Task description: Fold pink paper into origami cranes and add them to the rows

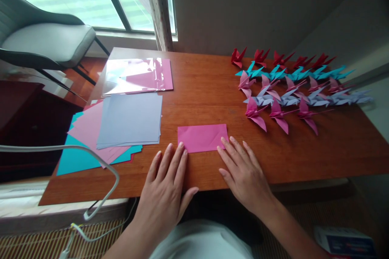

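One pink paper rectangle (202, 138) lies flat on the counter (306, 158), at 1 o'clock from the left hand (164, 188) and between 10 and 11 o'clock from the right hand (245, 177). Both hands are flat, palms down, fingers extended, gripping nothing. Left fingertips meet the rectangle's 8 o'clock corner; right fingertips rest at its 4 o'clock corner.
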The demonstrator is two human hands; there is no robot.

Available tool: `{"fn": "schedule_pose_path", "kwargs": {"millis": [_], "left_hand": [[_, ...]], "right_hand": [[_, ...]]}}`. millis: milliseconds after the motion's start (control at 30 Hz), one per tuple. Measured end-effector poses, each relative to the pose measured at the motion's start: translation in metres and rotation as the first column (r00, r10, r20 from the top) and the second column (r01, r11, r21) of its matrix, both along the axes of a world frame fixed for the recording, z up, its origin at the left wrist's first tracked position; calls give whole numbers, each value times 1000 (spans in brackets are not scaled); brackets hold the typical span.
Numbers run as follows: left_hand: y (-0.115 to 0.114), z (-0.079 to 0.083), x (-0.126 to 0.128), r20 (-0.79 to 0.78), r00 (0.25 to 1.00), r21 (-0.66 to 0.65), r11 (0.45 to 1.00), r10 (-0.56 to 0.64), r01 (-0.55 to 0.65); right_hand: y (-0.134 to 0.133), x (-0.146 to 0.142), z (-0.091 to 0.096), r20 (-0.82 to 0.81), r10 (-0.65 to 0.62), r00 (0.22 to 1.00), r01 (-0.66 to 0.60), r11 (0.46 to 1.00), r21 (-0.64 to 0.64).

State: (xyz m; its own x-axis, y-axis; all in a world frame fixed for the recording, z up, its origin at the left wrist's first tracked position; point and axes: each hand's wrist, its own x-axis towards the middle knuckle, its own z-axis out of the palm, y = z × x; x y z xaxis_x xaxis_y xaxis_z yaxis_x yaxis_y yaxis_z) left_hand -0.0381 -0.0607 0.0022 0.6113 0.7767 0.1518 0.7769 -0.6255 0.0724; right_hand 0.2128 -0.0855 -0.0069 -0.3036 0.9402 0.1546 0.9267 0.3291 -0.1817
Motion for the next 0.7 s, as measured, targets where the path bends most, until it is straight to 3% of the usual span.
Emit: {"fn": "schedule_pose_path", "kwargs": {"millis": [200,300,500,700], "left_hand": [[-1,0,-1,6,1000,-41,999,13,-12],[-1,-1,-1,6,1000,-49,999,14,-14],[-1,-2,-2,-19,1000,-32,999,4,-5],[-1,-3,-2,-14,1000,-24,1000,10,-10]], "right_hand": [[-16,10,-3,-6,-156,988,156,987,44],[-13,13,-6,-88,-193,977,199,977,74],[34,10,-8,-311,-195,930,229,970,77],[78,3,-6,-360,-134,923,167,984,64]]}}
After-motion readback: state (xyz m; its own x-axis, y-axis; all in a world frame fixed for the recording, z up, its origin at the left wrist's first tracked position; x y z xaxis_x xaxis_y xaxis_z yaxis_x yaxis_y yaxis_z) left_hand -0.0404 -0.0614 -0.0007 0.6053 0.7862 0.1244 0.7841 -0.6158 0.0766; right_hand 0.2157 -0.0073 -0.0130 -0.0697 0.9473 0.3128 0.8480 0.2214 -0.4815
